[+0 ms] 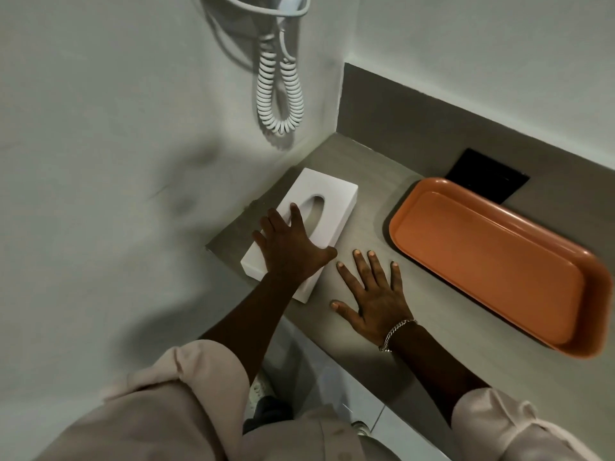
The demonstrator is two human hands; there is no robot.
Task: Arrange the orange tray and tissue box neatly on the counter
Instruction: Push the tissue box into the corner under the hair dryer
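Bare grey worktop lies open between the white rectangular tissue box and the orange oblong plastic tray; the wall corner hems the box's far side.

Glossy orange plastic tray, matt white tissue box.

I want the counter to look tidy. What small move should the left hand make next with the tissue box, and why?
Probably the left hand, lying flat on the white tissue box, should turn and slide it back toward the wall corner. The box sits skewed near the counter front edge, while the orange tray lies apart and the right hand rests on the counter.
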